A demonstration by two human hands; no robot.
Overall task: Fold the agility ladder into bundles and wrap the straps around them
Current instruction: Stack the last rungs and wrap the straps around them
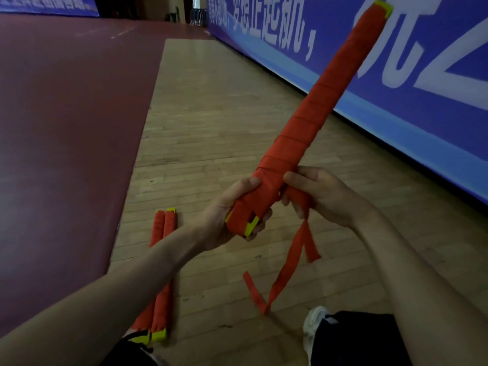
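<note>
The bundle [311,122] of folded agility ladder was held in the air above the wooden floor [211,114], slanting up and away from the person toward the blue banner [396,75]. The left hand [232,207] gripped its near end, fingers [260,223] curled shut around the orange wrapping and the yellow rung tips [250,227] showing just below them. The right hand [324,196] was closed on the strap [290,204] right beside the left-hand fingers, thumb pressed on the last turn. From under the right-hand fingers the loose strap tails [287,260] hung down, well short of that hand's grip, their ends near the floor.

Two finished bundles [161,273] lay on the floor below and to the left of the left hand, touching side by side.

Assessment: the bundle appeared stiff along its length, since it kept straight while held at one end only, and light enough for one hand. The webbing looked soft and limp, likely to slacken if tension were released. The wrapped cloth should give fair grip. Best hold: the rigid near end for support, and the strap close to the last turn to keep it taut.
</note>
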